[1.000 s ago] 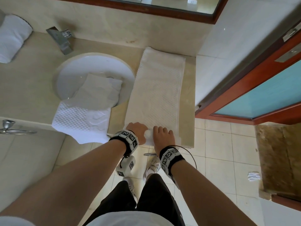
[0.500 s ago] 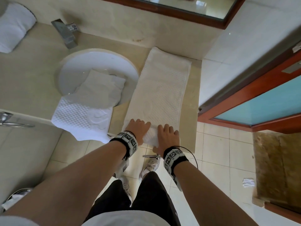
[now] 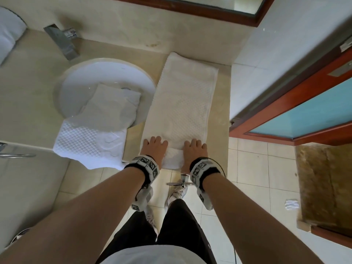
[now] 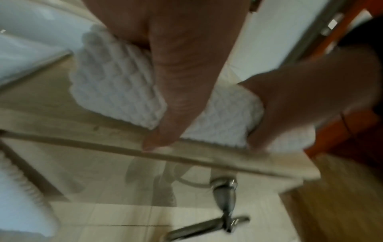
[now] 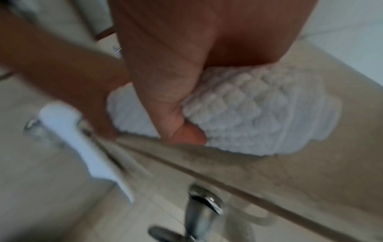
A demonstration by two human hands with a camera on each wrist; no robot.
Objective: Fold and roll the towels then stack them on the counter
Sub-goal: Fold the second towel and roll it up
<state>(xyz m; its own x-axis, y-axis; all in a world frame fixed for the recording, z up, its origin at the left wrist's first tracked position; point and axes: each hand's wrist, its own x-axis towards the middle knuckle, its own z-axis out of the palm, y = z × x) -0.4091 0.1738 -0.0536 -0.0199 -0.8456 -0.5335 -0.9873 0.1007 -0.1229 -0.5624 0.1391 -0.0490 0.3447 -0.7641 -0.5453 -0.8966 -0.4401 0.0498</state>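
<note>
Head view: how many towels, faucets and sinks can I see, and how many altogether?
Towels: 3 (long towel, draped towel, rolled towel)
Faucet: 1
Sink: 1
Total: 5

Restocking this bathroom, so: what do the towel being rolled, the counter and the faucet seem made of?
The towel: white cotton-like cloth, matte, with a raised waffle weave of small bumps. The counter: beige polished stone, possibly marble or imitation, judging by faint mottling and sheen. The faucet: silvery metal with bright reflections; chrome or brushed, unclear.
</note>
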